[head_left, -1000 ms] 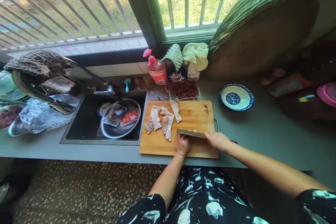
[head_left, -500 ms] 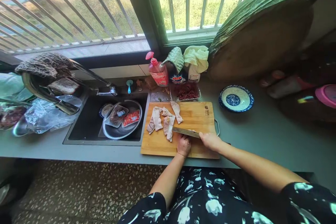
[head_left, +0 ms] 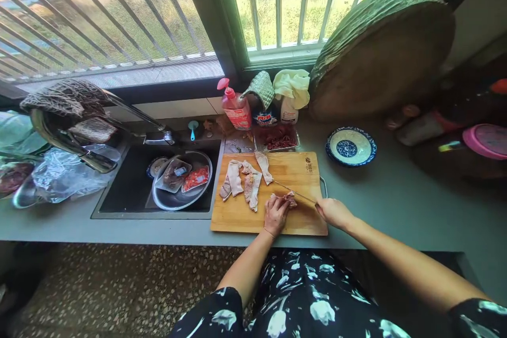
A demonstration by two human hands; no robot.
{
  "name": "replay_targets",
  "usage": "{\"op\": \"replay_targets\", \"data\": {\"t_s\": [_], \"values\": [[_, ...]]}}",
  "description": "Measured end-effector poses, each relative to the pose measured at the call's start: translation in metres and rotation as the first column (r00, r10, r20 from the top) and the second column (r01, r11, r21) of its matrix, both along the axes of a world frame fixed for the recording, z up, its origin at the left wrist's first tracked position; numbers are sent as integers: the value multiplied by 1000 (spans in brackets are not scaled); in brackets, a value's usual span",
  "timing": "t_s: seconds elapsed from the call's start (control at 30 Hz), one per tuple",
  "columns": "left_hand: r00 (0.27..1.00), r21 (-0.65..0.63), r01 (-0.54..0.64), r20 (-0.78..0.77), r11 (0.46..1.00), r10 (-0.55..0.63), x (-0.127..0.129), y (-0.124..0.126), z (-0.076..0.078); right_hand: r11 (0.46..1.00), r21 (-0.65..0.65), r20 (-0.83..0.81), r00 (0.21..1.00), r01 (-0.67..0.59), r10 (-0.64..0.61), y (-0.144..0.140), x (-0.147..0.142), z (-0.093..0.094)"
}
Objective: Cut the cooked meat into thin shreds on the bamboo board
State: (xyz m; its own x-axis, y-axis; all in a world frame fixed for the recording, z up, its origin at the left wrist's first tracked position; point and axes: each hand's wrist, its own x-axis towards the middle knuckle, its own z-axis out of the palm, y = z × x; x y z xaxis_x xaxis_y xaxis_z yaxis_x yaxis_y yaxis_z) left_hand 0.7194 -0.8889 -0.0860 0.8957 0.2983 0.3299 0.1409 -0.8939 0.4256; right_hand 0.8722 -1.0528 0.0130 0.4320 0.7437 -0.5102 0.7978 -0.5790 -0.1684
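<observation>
Left hand (head_left: 275, 213) pins the meat (head_left: 288, 199) — soft, likely slippery — fingers curled on it; right hand (head_left: 334, 212) clamps the knife (head_left: 295, 193) by its handle.

The knife (head_left: 295, 193) handle is hidden inside the right hand (head_left: 335, 213). The left hand (head_left: 275, 214) covers most of the meat piece (head_left: 290, 199) under its fingers. Bottle labels at upper centre are too small to read. At the far right edge, the pink lid (head_left: 487, 140) is cut off and blurred.
</observation>
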Motion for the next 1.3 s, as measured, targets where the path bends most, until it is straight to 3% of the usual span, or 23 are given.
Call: {"op": "replay_targets", "data": {"t_s": [0.3, 0.53, 0.73, 0.87, 1.03, 1.3], "values": [[997, -8, 67, -48, 998, -68, 2, 13, 5, 989, -88, -10, 993, -116, 116, 13, -10, 8], [986, -15, 22, -165, 1000, -24, -6, 11, 20, 989, -145, 14, 1000, 5, -3, -8, -3, 1], [982, -29, -82, -176, 996, 75, -7, 0, 31, 990, -84, -39, 993, 112, -116, 1, -3, 1], [985, -63, 39, -164, 997, -49, 1, 4, 27, 970, -14, -93, 966, 241, -241, -3, -15, 0], [954, -179, 159, -225, 971, -198, 11, 9, 28, 957, 27, -151, 947, 290, -283, -18, -30, -5], [908, -253, -52, -415, 966, -60, 25, -2, 29, 912, 51, -211, 897, 407, -389, -25, -36, -20]]}}
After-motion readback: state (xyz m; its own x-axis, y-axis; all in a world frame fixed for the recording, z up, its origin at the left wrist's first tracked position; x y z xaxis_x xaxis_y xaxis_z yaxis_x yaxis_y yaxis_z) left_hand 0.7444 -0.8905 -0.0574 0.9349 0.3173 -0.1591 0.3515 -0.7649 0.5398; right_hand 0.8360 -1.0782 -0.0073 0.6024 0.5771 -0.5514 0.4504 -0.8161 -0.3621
